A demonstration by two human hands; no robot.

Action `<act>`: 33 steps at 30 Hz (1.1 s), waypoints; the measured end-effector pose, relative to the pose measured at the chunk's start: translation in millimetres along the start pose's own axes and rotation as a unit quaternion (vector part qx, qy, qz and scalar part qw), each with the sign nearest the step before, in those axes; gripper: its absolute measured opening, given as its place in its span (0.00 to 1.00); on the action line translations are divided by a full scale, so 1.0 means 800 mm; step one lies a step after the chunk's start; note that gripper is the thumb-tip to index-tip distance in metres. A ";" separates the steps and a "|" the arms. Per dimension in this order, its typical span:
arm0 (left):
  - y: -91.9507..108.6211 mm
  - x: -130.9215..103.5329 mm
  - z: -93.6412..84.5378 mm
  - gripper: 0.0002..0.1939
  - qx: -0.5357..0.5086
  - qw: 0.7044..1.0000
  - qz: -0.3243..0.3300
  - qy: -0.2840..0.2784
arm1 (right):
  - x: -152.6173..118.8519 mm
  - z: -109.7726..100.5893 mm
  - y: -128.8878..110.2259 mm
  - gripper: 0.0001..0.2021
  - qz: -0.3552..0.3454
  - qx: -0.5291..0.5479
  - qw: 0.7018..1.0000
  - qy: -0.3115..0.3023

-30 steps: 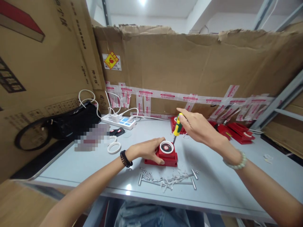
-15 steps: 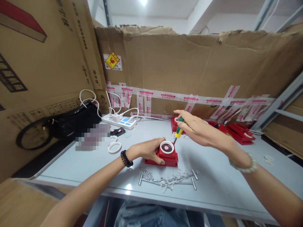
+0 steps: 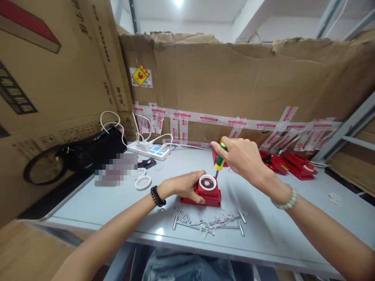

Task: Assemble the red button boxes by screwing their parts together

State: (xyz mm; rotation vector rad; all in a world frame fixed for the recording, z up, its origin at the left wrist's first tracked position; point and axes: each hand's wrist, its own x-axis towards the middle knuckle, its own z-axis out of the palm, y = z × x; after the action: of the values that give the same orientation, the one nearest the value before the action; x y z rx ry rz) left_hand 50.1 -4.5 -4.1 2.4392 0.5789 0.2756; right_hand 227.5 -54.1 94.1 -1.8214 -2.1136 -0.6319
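My left hand (image 3: 190,187) is wrapped round the left side of a red block-shaped device (image 3: 211,199), pressing it to the table. On top of the device sits a white ring (image 3: 208,182) around a black disc with a red-and-white centre. My right hand (image 3: 241,156) grips the green-and-yellow handle of a screwdriver (image 3: 220,160). The screwdriver leans slightly, and its shaft runs down to the back right corner of the device, where the tip is hidden. In front of the device lie metal T-shaped bars (image 3: 240,228), several metal pins (image 3: 184,216) and scraps of clear plastic (image 3: 206,230).
Two white rings (image 3: 143,182) and black pieces (image 3: 147,162) lie left of the device. A white power strip (image 3: 149,150) with cables stands behind them, beside a black bag (image 3: 93,152). More red parts (image 3: 299,166) lie at the back right. Cardboard (image 3: 228,82) walls the back.
My right hand has turned about the screwdriver handle, its wrist swinging left and the fingers curling more tightly. My left hand and the red device stay in place.
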 end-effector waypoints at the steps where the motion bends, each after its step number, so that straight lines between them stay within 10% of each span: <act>1: 0.001 0.000 0.000 0.25 0.001 1.000 0.000 0.001 | -0.003 -0.001 0.005 0.23 -0.027 0.051 0.998 -0.021; 7: 0.002 0.000 -0.001 0.25 0.003 1.000 -0.005 0.000 | -0.014 -0.019 0.032 0.16 -0.148 0.282 0.940 -0.126; 15: 0.001 0.000 0.000 0.25 0.000 1.000 -0.002 0.001 | 0.001 -0.002 0.005 0.26 0.024 -0.078 0.996 0.025; 24: 0.001 0.001 -0.001 0.25 0.009 1.000 -0.011 -0.004 | -0.009 -0.034 0.034 0.15 -0.180 0.255 0.932 -0.183; 33: -0.001 0.000 0.000 0.26 -0.001 1.000 -0.003 0.005 | 0.009 0.009 0.002 0.25 0.015 -0.001 0.999 0.030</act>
State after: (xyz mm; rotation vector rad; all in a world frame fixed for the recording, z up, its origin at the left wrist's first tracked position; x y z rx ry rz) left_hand 49.8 -4.2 -4.2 2.4348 0.5897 0.2869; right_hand 228.5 -43.8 91.5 -1.8074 -2.0448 -0.6732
